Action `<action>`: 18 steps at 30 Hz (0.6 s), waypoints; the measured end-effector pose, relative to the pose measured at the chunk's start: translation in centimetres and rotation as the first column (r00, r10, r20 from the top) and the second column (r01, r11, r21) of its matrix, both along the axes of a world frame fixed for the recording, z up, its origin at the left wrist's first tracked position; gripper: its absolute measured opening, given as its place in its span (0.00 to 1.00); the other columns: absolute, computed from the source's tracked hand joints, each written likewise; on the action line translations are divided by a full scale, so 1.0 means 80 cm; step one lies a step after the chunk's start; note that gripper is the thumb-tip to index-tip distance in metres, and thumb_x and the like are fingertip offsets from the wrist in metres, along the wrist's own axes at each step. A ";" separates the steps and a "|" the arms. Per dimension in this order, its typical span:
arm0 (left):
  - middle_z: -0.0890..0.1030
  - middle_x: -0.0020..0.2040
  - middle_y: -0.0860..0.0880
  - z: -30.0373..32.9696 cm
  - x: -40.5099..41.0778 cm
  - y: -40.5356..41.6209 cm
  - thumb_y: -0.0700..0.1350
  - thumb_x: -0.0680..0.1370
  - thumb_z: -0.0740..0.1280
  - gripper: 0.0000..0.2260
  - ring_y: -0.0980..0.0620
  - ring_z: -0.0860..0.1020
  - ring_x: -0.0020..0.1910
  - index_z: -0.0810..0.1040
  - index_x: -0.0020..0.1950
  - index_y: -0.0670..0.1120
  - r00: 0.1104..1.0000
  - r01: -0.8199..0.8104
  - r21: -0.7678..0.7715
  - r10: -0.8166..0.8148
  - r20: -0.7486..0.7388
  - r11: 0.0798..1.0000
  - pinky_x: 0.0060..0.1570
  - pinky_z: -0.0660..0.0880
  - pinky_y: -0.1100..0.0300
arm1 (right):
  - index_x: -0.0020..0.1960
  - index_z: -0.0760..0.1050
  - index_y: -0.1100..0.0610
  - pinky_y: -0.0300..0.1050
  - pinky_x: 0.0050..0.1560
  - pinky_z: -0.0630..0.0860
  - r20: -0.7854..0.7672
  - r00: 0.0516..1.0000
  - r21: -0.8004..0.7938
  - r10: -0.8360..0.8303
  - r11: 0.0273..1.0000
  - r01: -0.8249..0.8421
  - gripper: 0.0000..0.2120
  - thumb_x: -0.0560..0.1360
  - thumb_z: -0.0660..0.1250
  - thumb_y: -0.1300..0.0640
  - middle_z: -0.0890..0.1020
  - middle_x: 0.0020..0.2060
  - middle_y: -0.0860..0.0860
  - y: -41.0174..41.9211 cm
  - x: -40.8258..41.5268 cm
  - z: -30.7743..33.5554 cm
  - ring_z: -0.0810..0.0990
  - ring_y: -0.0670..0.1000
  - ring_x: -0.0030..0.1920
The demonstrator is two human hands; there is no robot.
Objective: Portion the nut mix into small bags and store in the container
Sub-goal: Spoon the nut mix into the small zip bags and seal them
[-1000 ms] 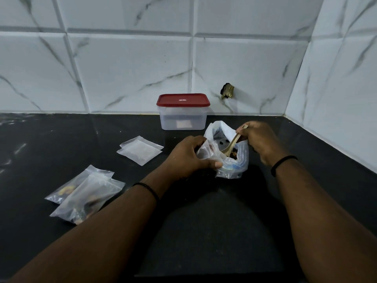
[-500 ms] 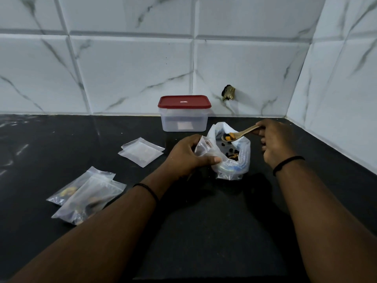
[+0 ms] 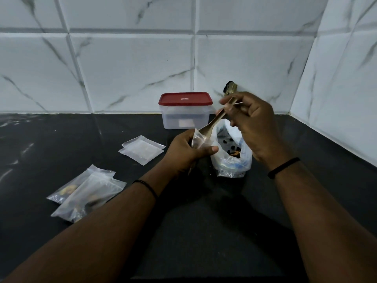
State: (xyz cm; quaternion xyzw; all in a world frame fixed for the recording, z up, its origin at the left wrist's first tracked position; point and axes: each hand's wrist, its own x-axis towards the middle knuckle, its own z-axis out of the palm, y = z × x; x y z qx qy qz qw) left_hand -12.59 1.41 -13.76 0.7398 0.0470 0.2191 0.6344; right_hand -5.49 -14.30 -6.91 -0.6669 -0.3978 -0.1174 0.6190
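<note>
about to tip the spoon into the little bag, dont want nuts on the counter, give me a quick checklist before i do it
1. Small bag held by the left hand: ok.
2. Spoon gripped by the right hand: ok.
3. Spoon bowl at the small bag's mouth: ok, it sits at the opening.
4. Bag mouth open wide enough: cannot tell, the plastic is crumpled.
5. Nuts on the spoon: cannot tell, the bowl is hidden by the bag.
6. Nut mix bag standing open on the counter: ok.
</note>
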 end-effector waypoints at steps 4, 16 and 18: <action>0.86 0.51 0.49 0.000 -0.001 -0.001 0.40 0.70 0.78 0.17 0.55 0.84 0.50 0.80 0.58 0.43 1.000 0.011 0.007 -0.011 -0.008 1.000 0.47 0.79 0.64 | 0.47 0.79 0.55 0.35 0.26 0.68 -0.391 0.911 0.198 -0.133 0.954 0.224 0.04 0.79 0.66 0.59 0.80 0.38 0.51 -0.005 0.030 -0.006 0.73 0.44 0.29; 0.75 0.59 0.56 0.013 -0.012 -0.012 0.51 0.65 0.81 0.26 0.55 0.77 0.57 0.77 0.61 0.50 0.995 0.083 0.419 -0.053 -0.083 0.904 0.57 0.78 0.58 | 0.47 0.74 0.47 0.45 0.46 0.78 0.034 0.948 -0.214 -0.317 0.924 0.317 0.07 0.80 0.62 0.58 0.81 0.42 0.46 -0.011 0.075 -0.041 0.81 0.48 0.44; 0.76 0.58 0.57 0.012 -0.012 -0.015 0.51 0.66 0.81 0.24 0.56 0.78 0.56 0.77 0.59 0.53 0.992 0.097 0.450 -0.050 -0.114 0.888 0.57 0.79 0.57 | 0.49 0.74 0.47 0.51 0.48 0.79 0.038 0.957 -0.286 -0.289 0.914 0.288 0.06 0.81 0.60 0.56 0.81 0.42 0.47 -0.004 0.073 -0.042 0.82 0.52 0.46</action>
